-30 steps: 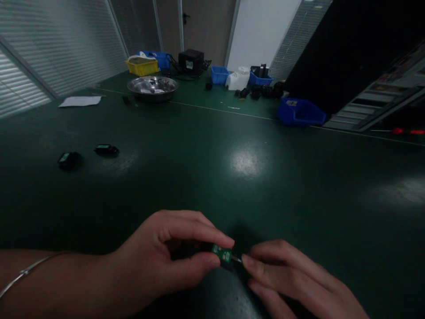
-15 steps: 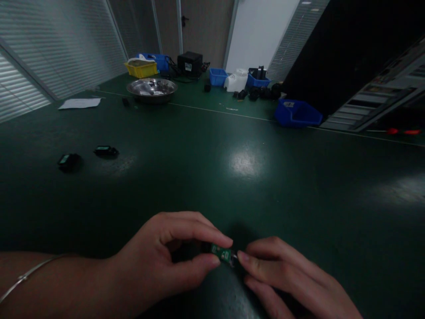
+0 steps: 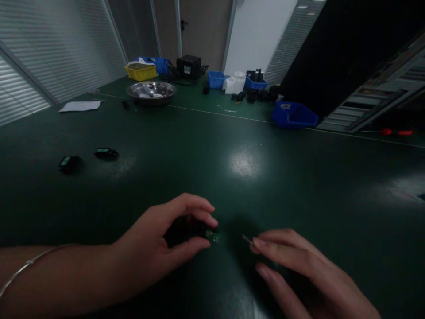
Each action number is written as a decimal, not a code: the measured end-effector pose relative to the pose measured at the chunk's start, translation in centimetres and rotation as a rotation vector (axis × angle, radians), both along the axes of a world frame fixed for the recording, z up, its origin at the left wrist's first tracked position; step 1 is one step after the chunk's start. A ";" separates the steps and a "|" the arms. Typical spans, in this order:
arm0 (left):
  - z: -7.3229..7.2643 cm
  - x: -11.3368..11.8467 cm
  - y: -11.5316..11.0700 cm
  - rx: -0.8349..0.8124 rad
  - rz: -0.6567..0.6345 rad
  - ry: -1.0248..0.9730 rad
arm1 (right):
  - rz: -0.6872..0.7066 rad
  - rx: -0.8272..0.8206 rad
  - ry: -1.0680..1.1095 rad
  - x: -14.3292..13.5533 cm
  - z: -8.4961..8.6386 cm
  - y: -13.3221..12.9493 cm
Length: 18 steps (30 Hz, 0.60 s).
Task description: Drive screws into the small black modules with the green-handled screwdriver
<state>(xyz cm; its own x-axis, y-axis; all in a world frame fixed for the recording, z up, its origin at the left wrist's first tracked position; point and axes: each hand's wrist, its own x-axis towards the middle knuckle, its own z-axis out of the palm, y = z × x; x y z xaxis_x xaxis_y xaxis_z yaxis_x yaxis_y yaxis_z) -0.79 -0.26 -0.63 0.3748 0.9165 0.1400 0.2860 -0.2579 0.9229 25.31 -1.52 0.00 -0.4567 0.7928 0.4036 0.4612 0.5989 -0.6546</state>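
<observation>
Near the front of the green table, my left hand (image 3: pixel 162 241) curls its thumb and fingers round a small dark part with a green circuit board (image 3: pixel 212 235) sticking out to the right. Its dark body is mostly hidden in the palm's shadow. To the right, apart from the board, my right hand (image 3: pixel 299 266) pinches a small thin metallic piece (image 3: pixel 247 239) between thumb and forefinger; its kind cannot be made out. Two black blocks with pale green tops, the nearer block (image 3: pixel 69 164) and the farther block (image 3: pixel 106 153), lie to the left.
On the table (image 3: pixel 186 146), a steel bowl (image 3: pixel 151 99) with small parts stands at the back, behind it a yellow bin (image 3: pixel 142 73). A blue bin (image 3: pixel 294 116) sits at the back right. White paper (image 3: pixel 80 106) lies back left; a red-handled tool (image 3: pixel 396 132) lies far right.
My hands have moved apart. The left shifted slightly left and up with the circuit board; the right drew back to the right with the metallic piece, which now shows clear of the board.
</observation>
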 end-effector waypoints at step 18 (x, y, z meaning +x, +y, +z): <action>0.6 -1.1 1.6 0.213 -0.077 0.302 | 0.003 -0.060 0.011 -1.0 0.0 -0.3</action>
<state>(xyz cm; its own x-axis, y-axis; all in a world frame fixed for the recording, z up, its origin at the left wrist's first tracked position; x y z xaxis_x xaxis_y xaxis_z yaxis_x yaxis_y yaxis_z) -1.88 1.35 0.02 0.4946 0.8465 0.1969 0.5093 -0.4659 0.7236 24.26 -1.84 -0.02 -0.4551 0.8142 0.3605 0.4516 0.5600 -0.6946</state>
